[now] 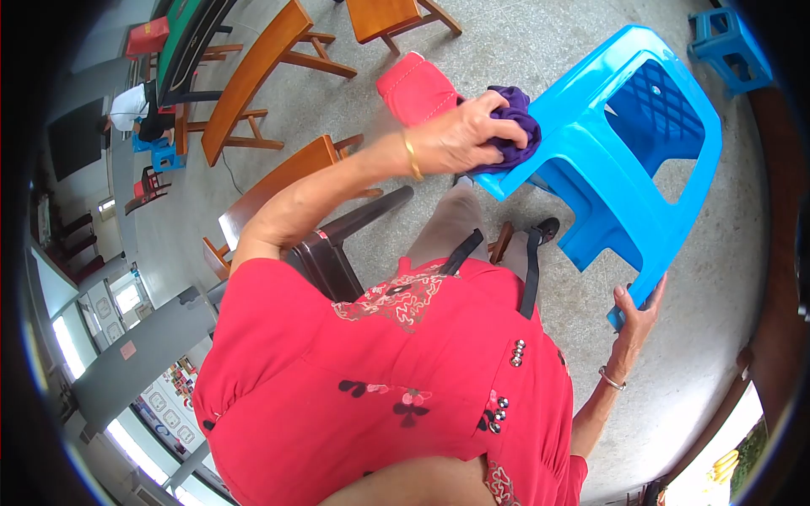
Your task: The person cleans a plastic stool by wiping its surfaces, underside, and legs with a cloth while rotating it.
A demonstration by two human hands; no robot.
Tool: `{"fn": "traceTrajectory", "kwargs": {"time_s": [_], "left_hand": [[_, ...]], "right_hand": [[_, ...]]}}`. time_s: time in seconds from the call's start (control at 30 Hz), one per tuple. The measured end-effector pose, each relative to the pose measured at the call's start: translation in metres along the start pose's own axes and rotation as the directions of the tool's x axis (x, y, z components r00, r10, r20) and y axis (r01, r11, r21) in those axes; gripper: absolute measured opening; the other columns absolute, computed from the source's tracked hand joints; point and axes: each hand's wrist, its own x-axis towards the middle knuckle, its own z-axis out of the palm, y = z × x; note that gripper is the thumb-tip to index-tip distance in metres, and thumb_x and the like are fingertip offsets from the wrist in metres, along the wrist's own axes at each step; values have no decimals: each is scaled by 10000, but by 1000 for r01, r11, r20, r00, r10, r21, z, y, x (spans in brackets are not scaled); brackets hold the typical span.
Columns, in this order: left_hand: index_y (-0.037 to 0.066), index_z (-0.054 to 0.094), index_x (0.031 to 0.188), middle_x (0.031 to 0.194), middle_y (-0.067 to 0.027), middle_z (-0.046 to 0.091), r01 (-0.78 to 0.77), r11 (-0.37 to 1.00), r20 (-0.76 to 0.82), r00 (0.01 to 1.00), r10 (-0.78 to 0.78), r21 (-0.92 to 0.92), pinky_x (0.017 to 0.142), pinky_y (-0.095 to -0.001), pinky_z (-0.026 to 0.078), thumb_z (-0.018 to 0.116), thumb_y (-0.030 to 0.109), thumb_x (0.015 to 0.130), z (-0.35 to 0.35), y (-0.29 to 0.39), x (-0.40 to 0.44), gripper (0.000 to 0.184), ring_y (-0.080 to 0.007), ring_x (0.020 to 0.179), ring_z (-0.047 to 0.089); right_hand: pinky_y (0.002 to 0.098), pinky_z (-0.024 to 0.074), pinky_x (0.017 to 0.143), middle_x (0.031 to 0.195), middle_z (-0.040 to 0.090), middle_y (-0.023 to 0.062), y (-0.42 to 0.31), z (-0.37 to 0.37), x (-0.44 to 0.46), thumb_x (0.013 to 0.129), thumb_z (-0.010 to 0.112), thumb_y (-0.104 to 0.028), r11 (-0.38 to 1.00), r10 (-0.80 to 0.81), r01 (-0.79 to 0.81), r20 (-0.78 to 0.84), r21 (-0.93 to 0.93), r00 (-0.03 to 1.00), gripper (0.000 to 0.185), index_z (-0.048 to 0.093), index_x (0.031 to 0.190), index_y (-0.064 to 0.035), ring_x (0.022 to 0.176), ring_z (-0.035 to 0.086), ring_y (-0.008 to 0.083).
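A bright blue plastic stool [582, 152] is tilted in front of me, with its openings and lattice-patterned inner side showing. My left hand [472, 135], with a gold bangle on the wrist, is closed around a bunched dark purple cloth [516, 126]. The cloth lies against the end of the stool nearest that hand. Lower right, my right hand [639, 314] grips a leg end of the stool between thumb and fingers; a silver bracelet circles that wrist. Beyond my left hand lies a coral-red object [415, 87] with a stitched line, its kind unclear.
Wooden benches [253, 80] stand to the left, with a dark brown plastic seat [327, 266] close by my left side. Another blue stool [732, 51] stands at the upper right. Far left, a person in a white top [128, 105] sits near a green-topped table [187, 38].
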Motion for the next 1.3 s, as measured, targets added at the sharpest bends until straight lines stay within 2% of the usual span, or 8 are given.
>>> {"fn": "traceTrajectory", "kwargs": {"time_s": [0.4,0.53,0.63,0.7,0.83,0.9,1.23,1.3], "left_hand": [[107,640,1092,1010,-154,650,52,999,-350,935,-55,-17,904,-376,471,653,296,837,16,-44,86,318,-316,978,599],[92,661,1084,1044,-31,655,237,845,-191,912,-364,-479,873,-263,491,676,241,860,3,-65,86,270,-122,962,595],[100,659,1104,1048,-35,647,225,786,-83,940,-330,-575,877,-261,490,686,221,844,-27,-24,52,288,-124,969,592],[123,661,1107,1084,-37,637,208,877,72,978,-196,-433,876,-261,487,686,199,821,-43,8,32,297,-124,978,588],[103,530,1185,1091,-135,601,82,994,247,967,-60,-79,868,-350,501,661,45,728,-25,27,16,479,-280,992,624],[118,486,1181,989,-116,563,-39,986,156,988,13,161,746,-401,533,656,-3,715,-2,23,13,511,-312,911,621],[109,484,1176,995,-131,567,32,956,-137,991,9,292,700,-413,545,664,126,782,12,-13,51,433,-333,870,625],[95,501,1164,1054,-156,598,20,979,-241,970,30,201,742,-407,541,696,210,767,8,-27,67,457,-346,918,627]], "right_hand": [[512,463,964,1389,452,269,3,4,-2,547,812,-465,994,-16,13,-27,-105,999,1087,376,1461,-71,1217,516,402],[495,480,941,1350,485,259,0,2,-3,544,816,-439,999,7,-8,-9,-33,1000,1085,375,1461,-61,1186,539,375],[479,480,941,1333,494,254,2,1,-5,544,821,-419,998,57,-56,10,-4,998,1087,369,1460,-46,1172,546,368],[386,537,775,1212,558,189,7,2,-5,613,803,-444,998,-39,38,-21,-45,999,1049,344,1478,-70,992,611,272],[402,533,794,1262,534,193,5,4,-3,606,805,-450,996,-68,67,-28,-53,997,1059,341,1477,-64,1015,604,287],[504,429,1010,1418,417,253,4,4,-3,516,827,-437,999,-5,4,-25,-39,1000,1133,351,1464,-41,1265,466,391],[493,441,1002,1407,435,241,-6,13,-7,564,831,-397,1000,-7,7,-27,-6,1000,1076,357,1459,-34,1261,473,387],[348,535,776,1209,561,169,2,11,-4,644,833,-322,998,-67,67,-33,-3,997,1013,329,1471,-21,936,617,228]]}}
